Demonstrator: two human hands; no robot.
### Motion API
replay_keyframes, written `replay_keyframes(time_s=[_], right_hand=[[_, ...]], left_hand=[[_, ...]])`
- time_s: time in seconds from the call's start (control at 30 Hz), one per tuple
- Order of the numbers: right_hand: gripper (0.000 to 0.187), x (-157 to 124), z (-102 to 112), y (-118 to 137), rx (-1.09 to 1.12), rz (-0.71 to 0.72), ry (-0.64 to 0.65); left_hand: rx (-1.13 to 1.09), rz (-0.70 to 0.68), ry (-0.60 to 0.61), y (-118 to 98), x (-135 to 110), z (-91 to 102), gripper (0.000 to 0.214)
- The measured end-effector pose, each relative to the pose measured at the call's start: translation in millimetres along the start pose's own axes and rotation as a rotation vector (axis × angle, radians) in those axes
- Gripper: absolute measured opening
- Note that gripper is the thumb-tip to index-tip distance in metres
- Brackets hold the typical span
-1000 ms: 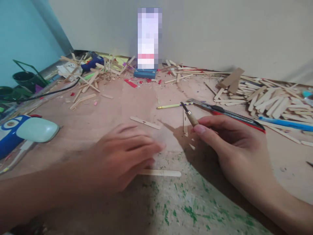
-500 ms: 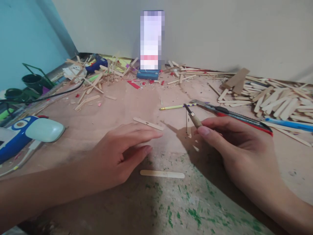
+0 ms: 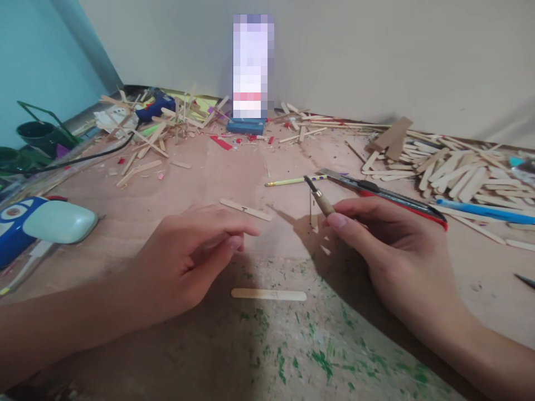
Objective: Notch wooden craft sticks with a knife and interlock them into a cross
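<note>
My right hand [image 3: 388, 250] pinches a small carving chisel [image 3: 321, 200] by its wooden handle, with the dark blade pointing up and away to the left. My left hand [image 3: 196, 250] is held over the table with nothing in it, its index finger loosely stretched and the thumb near the other fingers. Just beyond those fingers lies a popsicle stick with a dark mark or notch [image 3: 246, 209] at its middle. Nearer to me, a second popsicle stick [image 3: 267, 294] lies flat with faint pencil lines. A utility knife [image 3: 384, 192] rests behind my right hand, beside a pencil [image 3: 288, 181].
A phone [image 3: 251, 67] stands in a blue holder [image 3: 245, 126] against the wall. Popsicle sticks are heaped at the right [image 3: 468, 172], by a blue pen [image 3: 485, 211]. At the left are a pale green mouse [image 3: 61, 220], a cable and a glue gun [image 3: 156, 106] among scraps.
My left hand has drawn back slightly from the notched stick, and its fingers have curled a little. My right hand keeps hold of the chisel. The view has shifted slightly to the right.
</note>
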State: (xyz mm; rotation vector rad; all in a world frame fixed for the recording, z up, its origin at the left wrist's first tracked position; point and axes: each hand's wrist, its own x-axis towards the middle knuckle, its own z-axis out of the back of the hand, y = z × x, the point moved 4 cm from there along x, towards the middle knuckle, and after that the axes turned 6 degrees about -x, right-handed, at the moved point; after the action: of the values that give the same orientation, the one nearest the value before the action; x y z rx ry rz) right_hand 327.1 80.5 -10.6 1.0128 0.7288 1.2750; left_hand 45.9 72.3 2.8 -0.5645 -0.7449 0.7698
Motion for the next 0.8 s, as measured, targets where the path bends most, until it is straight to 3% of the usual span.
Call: replay_keyframes(time_s=[0.33,0.8], right_hand=[[0.016,-0.8,-0.3,1.5,0.013,0.009,0.013],[0.017,-0.9,-2.0,2.0,0.023,-0.005,0.021]], left_hand=[[0.032,0.01,-0.009,4.2,-3.4,-1.5,0.027],[0.092,-0.087,0.039,-0.9,-1.7,1.3,0.027]])
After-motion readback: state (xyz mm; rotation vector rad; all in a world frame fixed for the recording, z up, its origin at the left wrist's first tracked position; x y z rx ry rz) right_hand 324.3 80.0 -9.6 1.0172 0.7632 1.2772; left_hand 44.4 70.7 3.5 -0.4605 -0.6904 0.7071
